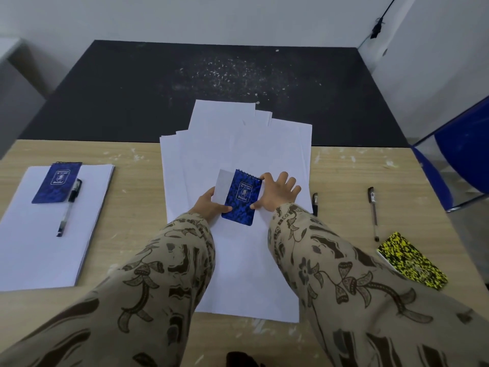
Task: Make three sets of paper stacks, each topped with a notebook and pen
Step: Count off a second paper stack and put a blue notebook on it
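Left of the loose middle paper pile (pixel 238 144), one set lies finished. Over that pile, the left hand (pixel 211 203) pinches the blue notebook (pixel 242 198), long axis pointing away; the right hand (pixel 277 192) steadies it, fingers spread. The nearest pen (pixel 315 203) lies just right, closest to the right hand.

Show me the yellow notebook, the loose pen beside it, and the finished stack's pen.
yellow notebook (pixel 412 262): head view, cover centre.
loose pen (pixel 373 210): head view, mid barrel.
finished stack's pen (pixel 68 205): head view, mid barrel.

Soft even light, wide-angle edge distortion
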